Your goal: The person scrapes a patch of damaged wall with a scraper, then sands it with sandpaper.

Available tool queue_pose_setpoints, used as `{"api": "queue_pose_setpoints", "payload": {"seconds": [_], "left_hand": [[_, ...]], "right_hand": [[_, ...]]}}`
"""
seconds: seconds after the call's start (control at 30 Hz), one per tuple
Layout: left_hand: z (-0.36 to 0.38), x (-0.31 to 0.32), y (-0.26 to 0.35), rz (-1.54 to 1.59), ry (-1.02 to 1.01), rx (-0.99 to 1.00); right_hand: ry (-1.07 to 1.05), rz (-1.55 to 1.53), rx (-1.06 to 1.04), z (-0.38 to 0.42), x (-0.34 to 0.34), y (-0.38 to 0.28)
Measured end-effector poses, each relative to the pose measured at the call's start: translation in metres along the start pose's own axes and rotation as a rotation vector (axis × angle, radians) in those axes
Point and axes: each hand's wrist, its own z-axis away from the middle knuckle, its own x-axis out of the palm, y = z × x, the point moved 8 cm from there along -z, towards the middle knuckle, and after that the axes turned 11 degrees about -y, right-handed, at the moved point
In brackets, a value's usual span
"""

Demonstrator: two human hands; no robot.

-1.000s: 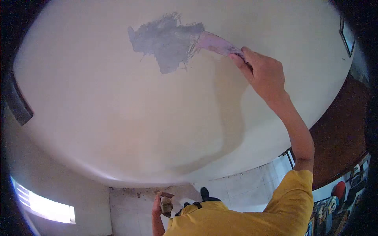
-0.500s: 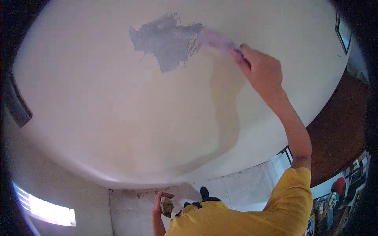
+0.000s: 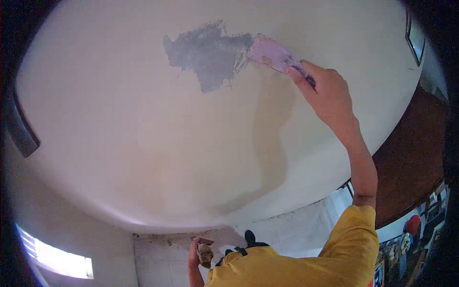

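Note:
My right hand (image 3: pixel 330 91) is raised against the pale wall (image 3: pixel 158 129), its fingers wrapped around the handle of a putty knife (image 3: pixel 270 53). The knife's wide, pinkish blade is smeared and points left, its edge right at the right end of a rough grey patch (image 3: pixel 203 55) on the wall. Ragged scrape marks run along the patch's border. Low in the view, near my body, my left hand (image 3: pixel 193 256) is closed around a brownish, lumpy object (image 3: pixel 205 256) whose kind I cannot tell.
A dark framed item (image 3: pixel 416 38) hangs on the wall at upper right. Below it is a large brown surface (image 3: pixel 411 158). Stained pale floor tiles (image 3: pixel 296 217) run along the wall's foot. A bright louvred window (image 3: pixel 60 258) is at lower left, and assorted clutter (image 3: pixel 406 244) at lower right.
My right hand and the putty knife have shifted slightly right and down in view; the blade, blurred before, now shows sharply. The left hand keeps its hold on the lumpy object.

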Motion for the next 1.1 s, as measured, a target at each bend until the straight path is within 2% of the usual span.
{"api": "queue_pose_setpoints", "payload": {"seconds": [0.13, 0.27, 0.37, 0.47, 0.57, 0.67, 0.77, 0.87, 1.0, 1.1], "left_hand": [[-0.002, 0.002, 0.004, -0.058, -0.015, 0.048], [-0.001, 0.009, 0.001, 0.011, -0.117, -0.118], [0.003, 0.015, 0.022, -0.075, -0.047, 0.007], [-0.004, 0.024, 0.029, -0.139, -0.104, 0.065], [-0.009, 0.014, 0.018, -0.094, -0.123, 0.051], [0.01, 0.04, 0.032, -0.056, -0.069, -0.023], [0.001, 0.035, 0.039, -0.179, -0.137, 0.196], [-0.004, 0.019, 0.017, -0.104, -0.074, -0.002], [-0.006, 0.012, 0.014, -0.094, -0.055, 0.021], [-0.003, 0.02, 0.024, -0.134, -0.078, 0.055]], "right_hand": [[0.076, 0.057, -0.018, 0.002, 0.0, -0.001], [0.09, 0.114, -0.027, 0.005, -0.005, -0.015], [0.124, 0.14, -0.003, 0.008, -0.008, -0.012], [0.138, 0.118, -0.003, 0.01, -0.003, -0.012], [0.094, 0.123, 0.006, 0.01, -0.003, -0.013], [0.077, 0.084, 0.017, 0.016, -0.005, -0.006], [0.057, 0.034, 0.03, 0.011, -0.001, -0.005], [0.073, -0.021, 0.015, 0.011, 0.003, -0.001], [0.069, -0.043, 0.014, 0.005, 0.003, 0.001], [0.149, -0.048, -0.098, 0.001, -0.001, -0.004]]}}
